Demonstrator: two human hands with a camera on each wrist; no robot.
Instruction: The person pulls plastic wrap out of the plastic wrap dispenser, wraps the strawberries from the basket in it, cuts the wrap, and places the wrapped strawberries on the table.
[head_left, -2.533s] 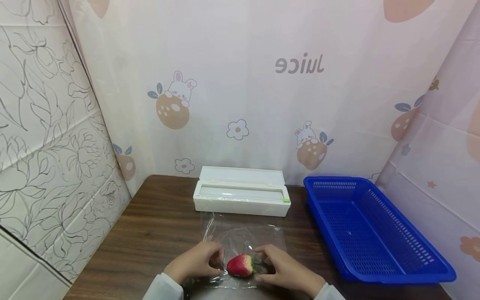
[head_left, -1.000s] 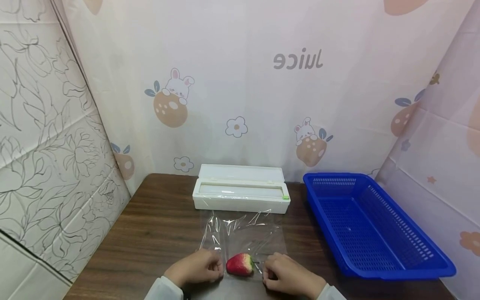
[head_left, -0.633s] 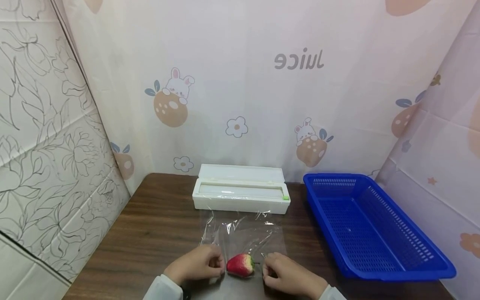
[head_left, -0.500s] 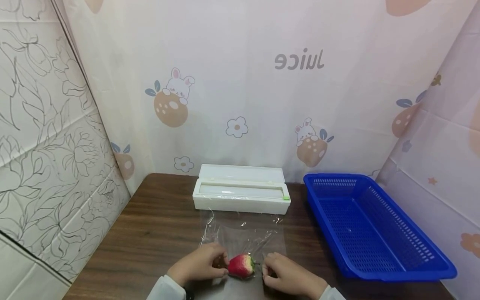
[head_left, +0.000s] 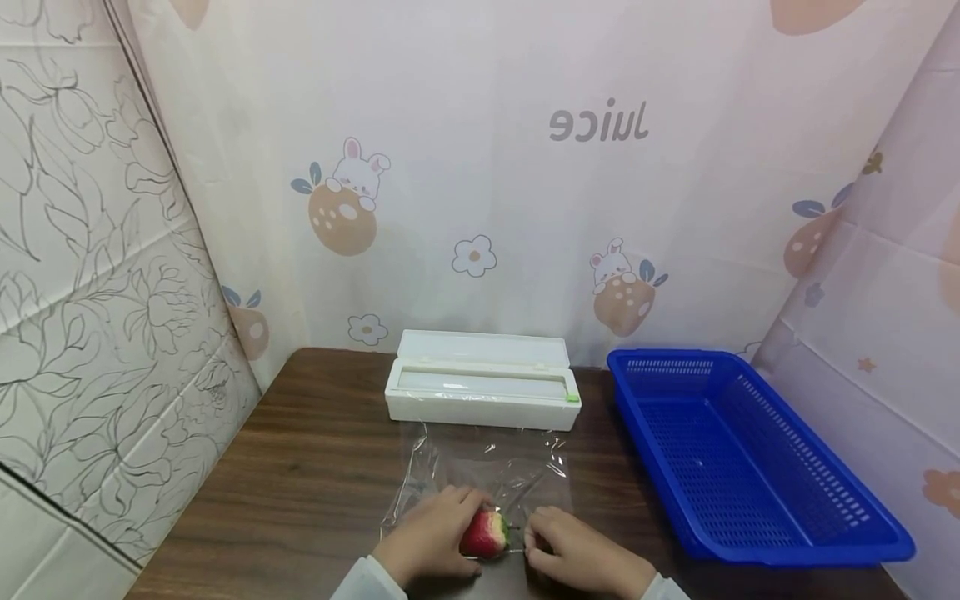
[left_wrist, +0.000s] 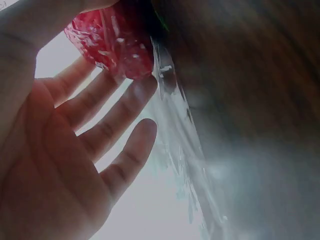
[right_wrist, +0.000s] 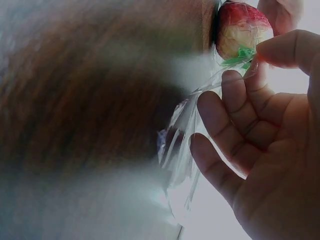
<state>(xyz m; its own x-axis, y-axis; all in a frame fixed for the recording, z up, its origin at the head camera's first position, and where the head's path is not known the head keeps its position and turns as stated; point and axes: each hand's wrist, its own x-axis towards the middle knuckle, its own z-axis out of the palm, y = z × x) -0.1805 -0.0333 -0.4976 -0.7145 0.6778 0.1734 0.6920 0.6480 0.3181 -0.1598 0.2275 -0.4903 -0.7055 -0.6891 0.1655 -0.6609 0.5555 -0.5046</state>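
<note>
A red strawberry with a pale yellow shoulder and green leaves lies near the table's front, under clear cling film. My left hand holds the strawberry from the left, thumb in front and fingers behind; in the left wrist view film creases over the red fruit. To the right of the fruit, my right hand pinches the film between thumb and forefinger beside the leaves, which the right wrist view shows close to the fingertips. The other right fingers are loosely bent.
Behind the hands stands a white cling film box, lid raised, with a green slider at its right end; film runs from it towards me. A blue plastic basket sits at the right of the dark wooden table.
My left hand has moved right from the film beside the strawberry and now holds the fruit. My right hand first drew back from the fruit, then stayed nearly still, pinching the film.
</note>
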